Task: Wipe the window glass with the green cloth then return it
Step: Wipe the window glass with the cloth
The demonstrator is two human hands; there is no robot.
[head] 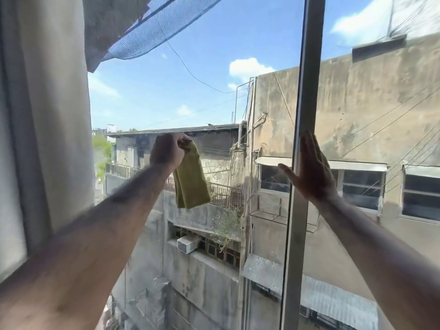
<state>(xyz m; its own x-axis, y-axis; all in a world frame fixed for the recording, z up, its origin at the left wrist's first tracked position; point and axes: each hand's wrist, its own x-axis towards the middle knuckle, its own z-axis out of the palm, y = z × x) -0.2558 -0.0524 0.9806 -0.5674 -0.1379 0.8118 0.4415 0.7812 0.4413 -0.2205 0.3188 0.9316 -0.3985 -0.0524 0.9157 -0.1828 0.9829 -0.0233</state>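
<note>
Outside view fills most of the frame: blue sky with scattered clouds, stained concrete buildings (357, 103) across a narrow gap, cables strung between them. Window glass (202, 91) is the big pane in the middle, seen through from inside. Pale curtain (52, 91) hangs down the left side, covering that edge of the window. Grey vertical window frame (307, 67) runs top to bottom right of centre, splitting the main pane from a second pane on the right. Dark blue netting (147, 32) sags across the upper left outside. Both bare forearms reach up from the bottom corners toward the glass.

Right hand (309, 170) is flat and spread, palm pressed at the vertical frame, thumb stuck out to the left over the main pane, fingers pointing up; grip wide, holding nothing. Left hand (169, 151) is raised at mid-height in front of the main pane, closed into a fist; grip tight on the top end of the green cloth (190, 182). Cloth is yellow-green, folded over, hanging straight down from the fist, lower edge free. Cannot tell if the cloth touches the glass. Small white air conditioner unit (187, 244) sits on a ledge of the lower building, below the cloth.
</note>
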